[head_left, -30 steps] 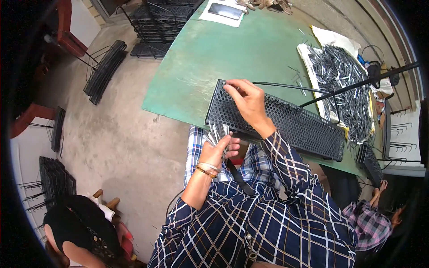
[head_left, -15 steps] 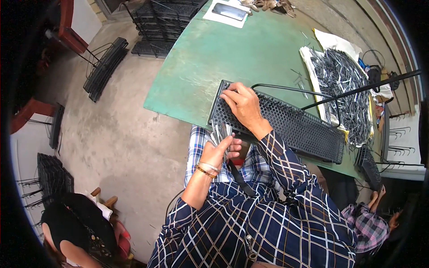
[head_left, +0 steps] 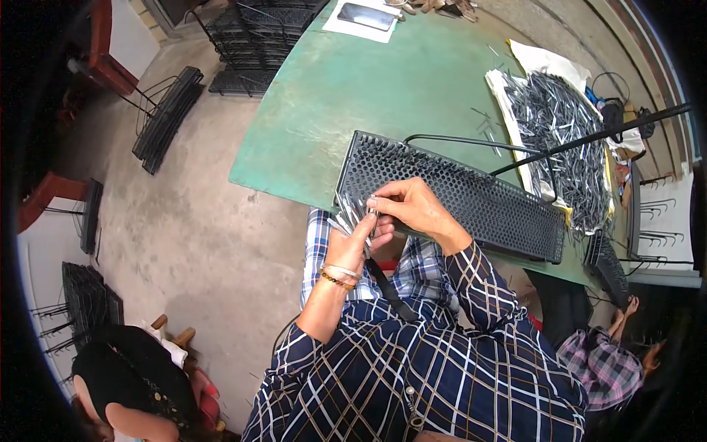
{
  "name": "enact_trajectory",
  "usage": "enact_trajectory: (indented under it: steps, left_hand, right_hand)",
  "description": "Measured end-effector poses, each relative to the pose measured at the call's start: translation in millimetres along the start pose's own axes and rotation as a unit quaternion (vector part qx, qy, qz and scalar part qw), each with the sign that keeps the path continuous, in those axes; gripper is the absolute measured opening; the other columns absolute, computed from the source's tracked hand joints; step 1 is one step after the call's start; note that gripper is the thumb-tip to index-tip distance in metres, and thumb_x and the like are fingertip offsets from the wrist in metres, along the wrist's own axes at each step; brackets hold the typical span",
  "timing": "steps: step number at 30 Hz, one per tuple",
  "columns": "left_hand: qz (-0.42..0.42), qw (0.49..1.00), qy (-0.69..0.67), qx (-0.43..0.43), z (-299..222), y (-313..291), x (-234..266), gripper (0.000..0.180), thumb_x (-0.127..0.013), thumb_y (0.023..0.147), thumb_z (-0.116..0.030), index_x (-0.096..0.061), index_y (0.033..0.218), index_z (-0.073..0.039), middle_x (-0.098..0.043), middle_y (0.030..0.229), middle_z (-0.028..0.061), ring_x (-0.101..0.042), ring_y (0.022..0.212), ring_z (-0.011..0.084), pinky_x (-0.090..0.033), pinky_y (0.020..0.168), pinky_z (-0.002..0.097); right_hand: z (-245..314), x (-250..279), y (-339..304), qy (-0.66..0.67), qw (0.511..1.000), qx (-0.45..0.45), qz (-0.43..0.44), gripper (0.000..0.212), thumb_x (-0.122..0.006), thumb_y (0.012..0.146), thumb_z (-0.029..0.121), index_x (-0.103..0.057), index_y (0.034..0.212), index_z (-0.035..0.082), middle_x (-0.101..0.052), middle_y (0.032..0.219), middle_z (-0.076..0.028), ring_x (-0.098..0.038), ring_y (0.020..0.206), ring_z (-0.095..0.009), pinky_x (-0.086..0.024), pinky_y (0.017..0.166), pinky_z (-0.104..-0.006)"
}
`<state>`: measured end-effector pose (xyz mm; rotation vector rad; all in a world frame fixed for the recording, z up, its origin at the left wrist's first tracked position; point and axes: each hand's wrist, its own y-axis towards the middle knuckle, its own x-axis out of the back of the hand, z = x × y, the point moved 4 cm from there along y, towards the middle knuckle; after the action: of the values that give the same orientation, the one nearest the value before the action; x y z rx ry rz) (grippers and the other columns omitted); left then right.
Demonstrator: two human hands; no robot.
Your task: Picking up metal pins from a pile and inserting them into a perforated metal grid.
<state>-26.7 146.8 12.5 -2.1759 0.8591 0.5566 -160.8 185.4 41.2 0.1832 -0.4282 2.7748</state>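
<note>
My left hand [head_left: 355,244] is closed around a bunch of thin silver-grey metal strips [head_left: 346,215], which fan out past the thumb, just off the table's near edge. My right hand [head_left: 418,209] pinches at the right side of this bunch, thumb and forefinger together on a thin metal strip. Behind both hands, a long black rack [head_left: 471,197] with rows of small round holes lies slanted along the table edge. Small pieces stand in some holes along its far left part. A bent black rod frame [head_left: 508,171] is joined to its far side.
On the green table [head_left: 317,103] lies a large heap of dark strips [head_left: 556,121] on white sacking at the right. A phone [head_left: 366,16] rests at the far edge. More black racks [head_left: 168,118] stand on the floor. Two people sit nearby, lower left and lower right.
My right hand has left the rack's far left corner and come down to the bunch in my left hand. The left hand stays almost in place, still holding the strips.
</note>
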Motion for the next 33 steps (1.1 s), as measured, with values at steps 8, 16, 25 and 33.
enact_trajectory:
  steps: [8,16,25,33]
  left_hand:
    - [-0.041,0.999,0.032,0.008,2.4,-1.9,-0.5,0.023,-0.052,0.09,-0.011,-0.056,0.108,0.003,-0.064,0.093,0.0133,-0.065,0.078,0.0194,-0.057,0.064,0.0277]
    - [-0.07,0.997,0.027,-0.013,-2.1,-1.2,0.4,0.024,-0.052,0.091,-0.013,-0.056,0.107,0.004,-0.064,0.094,0.0137,-0.065,0.079,0.0204,-0.057,0.063,0.0295]
    - [-0.085,0.996,0.023,0.0,7.2,-4.2,9.2,0.023,-0.05,0.091,-0.014,-0.054,0.101,0.006,-0.063,0.093,0.0166,-0.064,0.078,0.0225,-0.057,0.063,0.0306]
    - [-0.096,0.993,-0.068,-0.022,-1.7,-4.6,2.6,0.022,-0.052,0.092,-0.018,-0.053,0.104,0.0,-0.063,0.095,0.015,-0.065,0.083,0.0216,-0.055,0.066,0.0303]
  right_hand:
    - [-3.0,5.0,-2.8,-0.045,0.998,0.014,-0.037,0.026,-0.067,0.08,0.021,-0.068,0.085,-0.004,-0.065,0.066,-0.008,-0.057,0.06,-0.009,-0.045,0.054,-0.0246]
    - [13.7,7.8,-0.9,-0.061,0.997,0.031,-0.039,0.022,-0.067,0.081,0.02,-0.069,0.084,-0.002,-0.064,0.066,-0.005,-0.056,0.057,-0.007,-0.045,0.052,-0.0222]
    - [30.6,26.5,22.3,-0.05,0.967,0.156,-0.198,0.023,-0.064,0.084,0.02,-0.067,0.089,-0.002,-0.063,0.072,-0.003,-0.056,0.059,-0.008,-0.045,0.053,-0.0218]
    - [31.4,15.9,14.6,-0.044,0.997,0.061,-0.033,0.024,-0.065,0.083,0.021,-0.067,0.087,-0.003,-0.061,0.068,-0.002,-0.054,0.058,-0.006,-0.044,0.052,-0.0214]
